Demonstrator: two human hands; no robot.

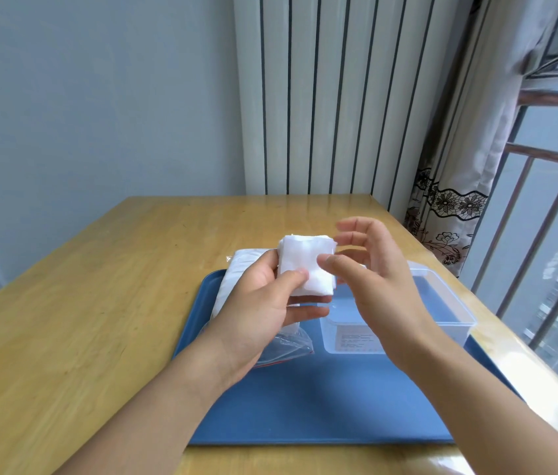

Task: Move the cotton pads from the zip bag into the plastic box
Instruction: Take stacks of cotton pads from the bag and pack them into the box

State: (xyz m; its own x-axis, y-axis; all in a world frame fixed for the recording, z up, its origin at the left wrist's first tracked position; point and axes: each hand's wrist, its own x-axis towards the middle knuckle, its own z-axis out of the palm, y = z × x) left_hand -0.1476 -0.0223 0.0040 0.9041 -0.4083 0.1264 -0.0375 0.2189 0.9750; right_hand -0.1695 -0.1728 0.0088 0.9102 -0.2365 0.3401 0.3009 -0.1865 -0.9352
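White cotton pads (pixel 306 265) sit pinched in the left hand (pixel 264 296), raised above the blue tray (pixel 322 406); the right hand (pixel 373 269) hovers beside, fingers apart. More pads fill the zip bag (pixel 236 286), and the plastic box (pixel 449 303) looks empty: barely begun.

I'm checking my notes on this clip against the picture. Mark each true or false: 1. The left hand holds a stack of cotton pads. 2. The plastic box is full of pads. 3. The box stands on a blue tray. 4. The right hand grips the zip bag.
1. True: the left hand holds the stack of cotton pads.
2. False: no pads show in the plastic box.
3. True: it stands on the blue tray.
4. False: the right hand is open beside the pads; the zip bag lies on the tray.
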